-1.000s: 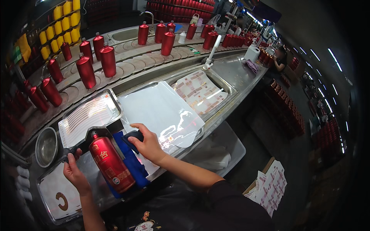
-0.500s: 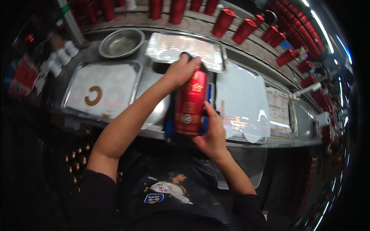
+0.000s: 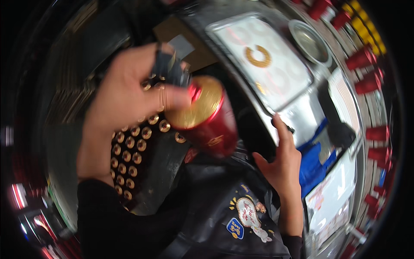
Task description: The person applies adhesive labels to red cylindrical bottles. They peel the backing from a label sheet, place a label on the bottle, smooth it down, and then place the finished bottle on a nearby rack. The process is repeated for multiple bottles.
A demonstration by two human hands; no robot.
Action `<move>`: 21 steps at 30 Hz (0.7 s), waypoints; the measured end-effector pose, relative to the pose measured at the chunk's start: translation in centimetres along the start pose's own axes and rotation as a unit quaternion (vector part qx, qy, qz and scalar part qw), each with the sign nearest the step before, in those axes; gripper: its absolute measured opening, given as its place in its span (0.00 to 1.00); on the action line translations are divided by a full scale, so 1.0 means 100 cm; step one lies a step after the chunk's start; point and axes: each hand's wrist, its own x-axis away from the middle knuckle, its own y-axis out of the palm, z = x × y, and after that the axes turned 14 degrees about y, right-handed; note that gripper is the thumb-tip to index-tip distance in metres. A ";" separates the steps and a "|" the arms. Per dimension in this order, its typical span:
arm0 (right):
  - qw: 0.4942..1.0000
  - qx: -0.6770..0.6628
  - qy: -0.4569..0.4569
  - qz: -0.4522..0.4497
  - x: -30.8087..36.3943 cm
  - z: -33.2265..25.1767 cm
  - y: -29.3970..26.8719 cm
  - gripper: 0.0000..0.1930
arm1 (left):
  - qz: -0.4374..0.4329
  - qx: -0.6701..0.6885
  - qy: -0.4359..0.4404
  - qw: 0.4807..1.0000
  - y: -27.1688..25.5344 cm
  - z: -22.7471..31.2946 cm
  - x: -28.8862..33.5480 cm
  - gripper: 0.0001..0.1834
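Observation:
My left hand (image 3: 129, 90), smeared by motion, is closed on the top of a red canister (image 3: 217, 134) with a gold shoulder. A black piece (image 3: 170, 67) shows among its fingers; I cannot make out what it is. The canister hangs tilted in front of my body. My right hand (image 3: 282, 166) is apart from it, holding nothing, thumb and forefinger spread, close to the edge of the steel counter. By that hand lies a blue cloth (image 3: 312, 162).
Several gold-topped items (image 3: 129, 155) stand low at the left. On the steel counter are a white-lined tray (image 3: 284, 77) with a gold C-shaped piece (image 3: 258, 56), a metal bowl (image 3: 308, 41) and another tray (image 3: 330, 203). Red canisters (image 3: 377, 133) line the far side.
The view has swung left. The red canister has moved left and tipped, its gold top now facing me. My right hand has come off it; my left hand still holds it.

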 end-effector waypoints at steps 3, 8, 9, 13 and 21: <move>0.982 -0.149 0.108 -0.042 -0.008 -0.014 0.008 0.52 | 0.004 -0.247 -0.009 0.969 0.022 -0.032 0.097 0.14; 0.969 -0.176 0.170 -0.035 -0.013 -0.013 0.015 0.46 | 0.080 -0.324 -0.219 0.917 0.108 -0.159 0.254 0.13; 0.968 -0.162 0.182 -0.056 -0.013 -0.011 0.018 0.45 | 0.090 -0.331 -0.295 0.892 0.126 -0.179 0.284 0.13; 0.972 -0.138 0.168 -0.085 -0.020 -0.019 0.033 0.41 | 0.148 -0.351 -0.458 0.803 0.182 -0.251 0.385 0.14; 0.980 -0.013 0.188 -0.056 -0.021 -0.042 0.040 0.43 | 0.135 -0.307 -0.527 0.781 0.229 -0.327 0.442 0.12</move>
